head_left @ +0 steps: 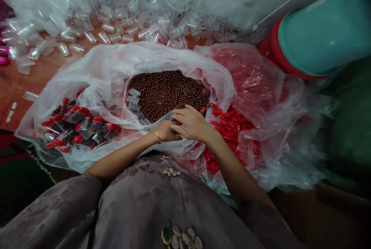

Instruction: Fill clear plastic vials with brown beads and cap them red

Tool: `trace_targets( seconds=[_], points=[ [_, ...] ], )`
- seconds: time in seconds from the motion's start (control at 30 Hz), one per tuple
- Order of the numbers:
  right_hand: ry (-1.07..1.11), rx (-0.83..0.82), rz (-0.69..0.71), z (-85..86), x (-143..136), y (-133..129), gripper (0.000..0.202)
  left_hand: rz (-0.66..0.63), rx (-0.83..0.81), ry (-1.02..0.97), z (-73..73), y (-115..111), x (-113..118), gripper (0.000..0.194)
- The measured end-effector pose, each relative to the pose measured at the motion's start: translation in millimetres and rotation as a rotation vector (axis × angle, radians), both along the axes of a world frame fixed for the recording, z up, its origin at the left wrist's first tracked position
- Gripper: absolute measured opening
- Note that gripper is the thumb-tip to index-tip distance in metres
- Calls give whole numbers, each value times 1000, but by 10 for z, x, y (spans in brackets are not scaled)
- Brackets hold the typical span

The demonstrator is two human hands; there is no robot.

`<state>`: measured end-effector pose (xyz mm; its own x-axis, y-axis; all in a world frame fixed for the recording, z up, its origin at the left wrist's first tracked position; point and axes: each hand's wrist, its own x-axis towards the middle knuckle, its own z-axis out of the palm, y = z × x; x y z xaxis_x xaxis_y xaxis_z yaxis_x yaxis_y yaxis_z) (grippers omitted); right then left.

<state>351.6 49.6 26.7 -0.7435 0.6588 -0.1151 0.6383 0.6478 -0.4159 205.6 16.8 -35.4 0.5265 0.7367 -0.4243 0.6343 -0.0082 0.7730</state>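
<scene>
My left hand (168,130), with a gold bangle at the wrist, and my right hand (189,123) meet at the near edge of a pile of brown round beads (162,92). The left hand's fingers are closed and partly covered by the right. My right fingers bend over the left ones; a bit of red shows between them, too hidden to name. Small clear plastic containers (133,100) lie at the left side of the beads. Right of my hands is a heap of red plastic caps (232,125). Filled containers with red caps (84,125) are gathered on the left.
White plastic sheeting (95,57) surrounds the beads. Many loose clear containers (108,28) cover the back of the orange-brown surface (11,86). A clear bag of red pieces (246,71) lies at the right, near a turquoise bucket (321,32) with red beneath it.
</scene>
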Motion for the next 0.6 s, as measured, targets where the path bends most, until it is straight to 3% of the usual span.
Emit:
trace_targets(
  seconds=[0.13,0.27,0.4,0.6],
  points=[
    [-3,76,-103,-89,34,-145,59,195,-219,-255,5,38,-194,37],
    [39,150,-246,-220,-83,-403,81,378,-402,-617,54,10,-216,39],
    [138,256,-387,-326,-191,-549,69,500,-365,-687,106,-67,-114,26],
    [131,520,-269,-365,-101,-543,52,596,-559,-708,104,-148,16,18]
  ],
)
